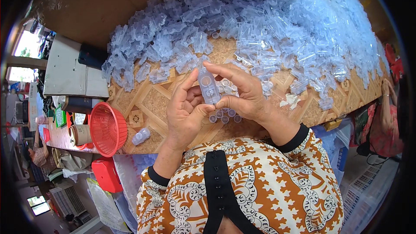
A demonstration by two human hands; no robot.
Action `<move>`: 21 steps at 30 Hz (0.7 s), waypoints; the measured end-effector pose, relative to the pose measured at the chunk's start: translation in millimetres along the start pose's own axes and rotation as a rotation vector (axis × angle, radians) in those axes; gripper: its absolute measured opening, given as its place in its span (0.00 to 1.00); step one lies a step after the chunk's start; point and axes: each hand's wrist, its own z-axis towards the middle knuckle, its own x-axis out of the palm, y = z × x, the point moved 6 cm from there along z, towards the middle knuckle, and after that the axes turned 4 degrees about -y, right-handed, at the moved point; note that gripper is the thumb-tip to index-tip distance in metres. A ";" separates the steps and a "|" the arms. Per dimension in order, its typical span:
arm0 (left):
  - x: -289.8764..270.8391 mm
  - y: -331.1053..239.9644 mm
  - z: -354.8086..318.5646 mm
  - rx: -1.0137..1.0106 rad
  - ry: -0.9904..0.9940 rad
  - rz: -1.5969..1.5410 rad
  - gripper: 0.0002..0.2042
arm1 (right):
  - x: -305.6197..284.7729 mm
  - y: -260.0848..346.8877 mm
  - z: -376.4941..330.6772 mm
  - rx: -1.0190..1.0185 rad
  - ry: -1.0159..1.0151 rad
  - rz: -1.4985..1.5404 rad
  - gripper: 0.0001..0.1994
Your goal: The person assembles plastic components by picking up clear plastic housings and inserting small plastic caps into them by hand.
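Between my two hands, a clear plastic case with round shapes in it is held upright above the table. My left hand grips its left side with thumb and fingers. My right hand pinches it from the right, fingertips at the top and thumb near the lower end. Several small round clear caps lie on the table just under and behind my right hand. Another clear plastic piece lies by itself to the left of my left wrist.
A large heap of clear plastic parts covers the back and right of the patterned table. At the left stand a red plastic basket, a roll of tape and a white box with a dark phone. Another person's arm shows far right.
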 end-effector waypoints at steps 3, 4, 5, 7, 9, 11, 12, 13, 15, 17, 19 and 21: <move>-2.0 0.2 -3.0 -0.016 0.012 -0.027 0.37 | 1.3 3.8 -0.9 -0.034 0.003 -0.033 0.39; -2.5 0.7 -3.1 -0.015 0.010 -0.028 0.37 | 0.9 3.2 -1.0 -0.013 0.008 -0.065 0.40; -3.0 1.6 -3.2 -0.018 0.007 -0.025 0.37 | 2.1 2.9 -1.0 -0.013 0.010 -0.065 0.40; -3.8 3.0 -3.3 -0.022 0.003 -0.026 0.37 | 3.7 -0.1 -1.3 0.012 0.010 -0.036 0.40; -5.3 5.3 -3.7 -0.043 -0.009 -0.036 0.37 | 2.9 -1.0 -0.5 0.008 0.017 -0.035 0.40; -5.9 5.8 -3.0 -0.010 0.005 -0.021 0.36 | 3.1 -1.3 -0.2 0.000 0.026 -0.032 0.39; -5.6 5.0 -2.4 0.022 0.021 -0.004 0.36 | 2.6 -0.8 -0.4 -0.029 0.021 -0.048 0.38; -6.3 5.4 -2.3 0.020 0.017 -0.006 0.36 | 2.6 -0.5 -0.7 -0.058 0.017 -0.064 0.38; -6.9 4.6 -1.9 0.018 0.007 0.050 0.36 | 3.5 2.2 0.2 -0.096 0.028 -0.108 0.37; -5.5 4.4 -0.5 0.016 0.014 0.062 0.35 | 3.1 4.5 0.7 -0.130 0.034 -0.158 0.37; -4.4 5.3 -0.8 0.016 0.021 0.076 0.33 | 2.1 1.4 2.2 -0.067 0.035 -0.076 0.34; -1.2 8.6 -2.2 -0.035 0.057 -0.035 0.31 | 2.8 4.7 3.4 -0.021 0.021 -0.084 0.34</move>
